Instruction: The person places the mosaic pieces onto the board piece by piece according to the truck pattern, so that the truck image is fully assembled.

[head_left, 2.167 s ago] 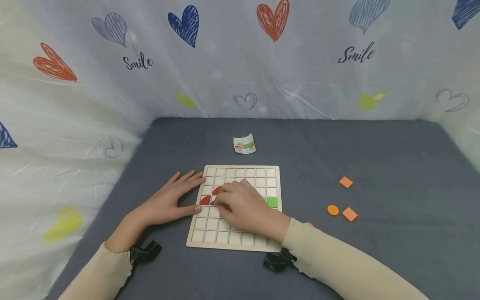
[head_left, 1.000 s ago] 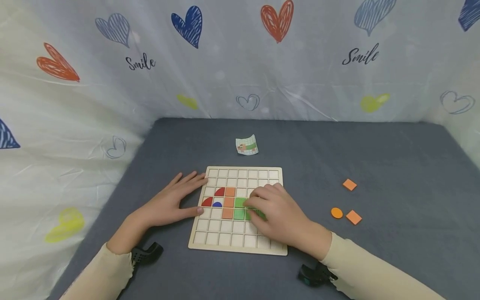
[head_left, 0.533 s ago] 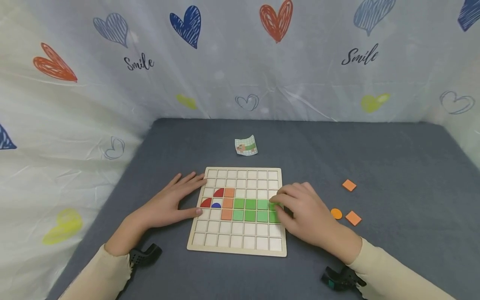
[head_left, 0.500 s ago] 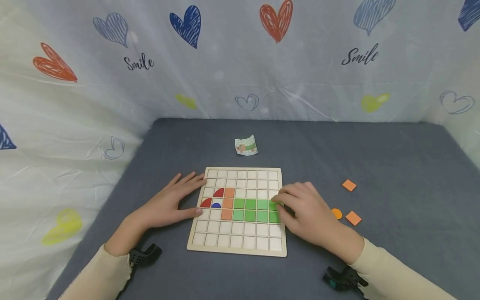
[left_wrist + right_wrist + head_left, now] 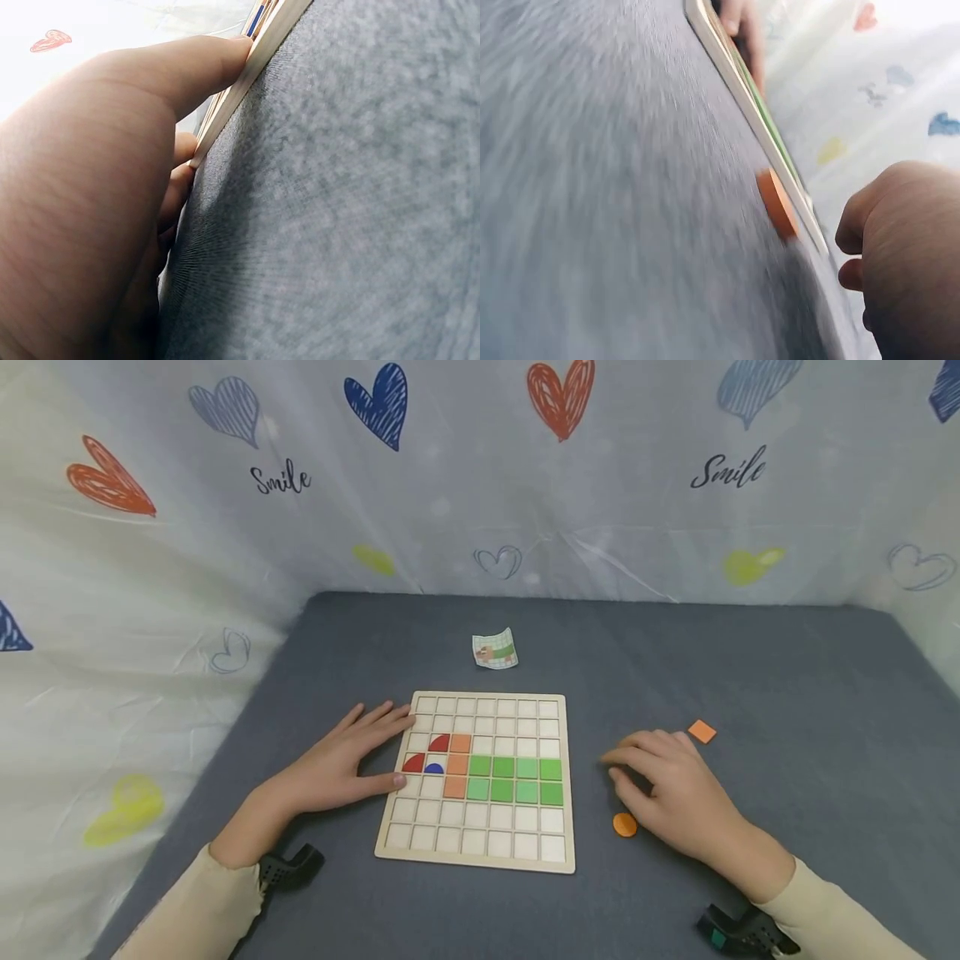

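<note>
A wooden grid board point(image 5: 480, 848) lies on the dark cloth, with red quarter-circle pieces point(image 5: 414, 763), a blue half-circle point(image 5: 433, 768), orange squares point(image 5: 456, 765) and two rows of green squares point(image 5: 516, 778) in its cells. My left hand point(image 5: 330, 768) spreads along the board's left side, fingertips and thumb at its edge point(image 5: 240, 86). To the right of the board, my right hand point(image 5: 667, 789) hovers low with loosely bent fingers, thumb apart from index, no piece showing between them. A loose orange disc point(image 5: 625, 825) lies just below its thumb.
An orange square point(image 5: 702, 731) lies beyond my right knuckles. Behind the board is a small picture card point(image 5: 495, 649) with a green and orange figure on a grid. A white curtain point(image 5: 600, 485) with printed hearts hangs along the table's back and left.
My right hand has gone from over the board, along the green squares, to the right onto the cloth. It now hides another orange disc and square. My left hand stays at the board's edge.
</note>
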The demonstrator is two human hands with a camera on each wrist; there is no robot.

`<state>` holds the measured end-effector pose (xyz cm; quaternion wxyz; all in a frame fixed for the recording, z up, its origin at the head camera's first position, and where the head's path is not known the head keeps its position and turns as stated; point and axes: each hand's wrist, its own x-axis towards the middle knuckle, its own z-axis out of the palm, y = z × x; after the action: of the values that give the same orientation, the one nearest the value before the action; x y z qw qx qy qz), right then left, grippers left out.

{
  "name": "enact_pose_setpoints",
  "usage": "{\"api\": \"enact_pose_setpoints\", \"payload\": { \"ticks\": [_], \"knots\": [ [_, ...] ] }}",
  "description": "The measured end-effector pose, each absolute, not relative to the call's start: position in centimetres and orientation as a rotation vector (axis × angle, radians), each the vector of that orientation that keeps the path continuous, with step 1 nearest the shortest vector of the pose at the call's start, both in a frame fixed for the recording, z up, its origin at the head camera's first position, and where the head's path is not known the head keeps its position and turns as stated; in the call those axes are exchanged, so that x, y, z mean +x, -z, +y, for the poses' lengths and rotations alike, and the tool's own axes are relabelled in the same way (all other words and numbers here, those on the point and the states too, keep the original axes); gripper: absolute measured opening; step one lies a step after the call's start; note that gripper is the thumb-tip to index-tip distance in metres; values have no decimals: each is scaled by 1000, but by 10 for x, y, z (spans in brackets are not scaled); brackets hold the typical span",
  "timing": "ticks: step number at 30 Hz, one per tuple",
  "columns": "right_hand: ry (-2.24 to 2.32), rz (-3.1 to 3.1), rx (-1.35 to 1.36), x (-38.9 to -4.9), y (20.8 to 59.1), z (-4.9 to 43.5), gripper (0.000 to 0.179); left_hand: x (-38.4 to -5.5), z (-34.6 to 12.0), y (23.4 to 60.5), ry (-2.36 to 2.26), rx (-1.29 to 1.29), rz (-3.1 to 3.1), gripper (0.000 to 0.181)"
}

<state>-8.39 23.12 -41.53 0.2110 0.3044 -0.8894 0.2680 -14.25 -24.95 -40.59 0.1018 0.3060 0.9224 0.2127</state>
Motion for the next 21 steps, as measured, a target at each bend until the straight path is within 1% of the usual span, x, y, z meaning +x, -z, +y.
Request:
{"api": "enact_pose_setpoints", "payload": {
  "ticks": [3, 10, 17, 21],
  "knots": [
    [-755, -2466, 825, -82, 415, 244, 28, -144, -249, 405, -618, 908, 2727, 91],
    [-791, -2501, 804, -77, 417, 274, 29, -144, -249, 404, -613, 904, 2721, 91],
    [-759, -2554, 683, -64, 421, 297, 39, -144, -251, 405, -615, 894, 2726, 92],
    [-769, -2538, 686, -56, 424, 309, 43, -144, -249, 405, -616, 897, 2720, 92]
  ]
}}
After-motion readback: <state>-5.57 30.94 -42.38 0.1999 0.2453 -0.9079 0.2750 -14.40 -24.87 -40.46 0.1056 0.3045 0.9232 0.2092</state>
